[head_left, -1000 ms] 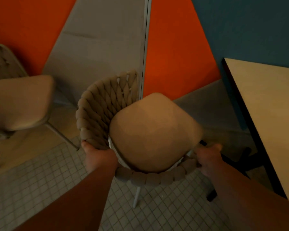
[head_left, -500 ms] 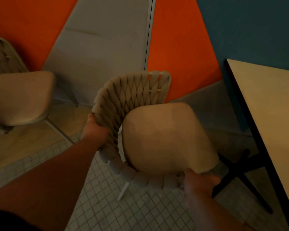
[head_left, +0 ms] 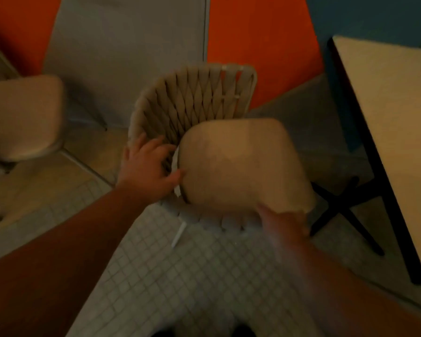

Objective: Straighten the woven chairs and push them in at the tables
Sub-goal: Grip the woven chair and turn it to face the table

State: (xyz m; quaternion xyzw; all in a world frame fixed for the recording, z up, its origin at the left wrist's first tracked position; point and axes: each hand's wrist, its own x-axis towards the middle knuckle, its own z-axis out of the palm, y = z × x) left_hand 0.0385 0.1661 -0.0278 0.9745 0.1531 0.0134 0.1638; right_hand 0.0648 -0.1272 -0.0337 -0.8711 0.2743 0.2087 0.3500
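I pressed my open left hand (head_left: 146,166) on the chair (head_left: 199,98) to steer it toward the table (head_left: 387,117); right hand (head_left: 284,222) blurred, grip unclear.

We see the floor (head_left: 192,283) in two finishes: small white mosaic tiles near us, larger beige tiles twd the wall at left. The woven chair (head_left: 195,98) stands mid-floor w/ one white leg (head_left: 179,233) on the mosaic. A second chair (head_left: 20,117) stands at the left edge, over the beige tiles. At right, the table (head_left: 394,132) has its black cross base (head_left: 343,207) on the floor, just beside the woven chair.
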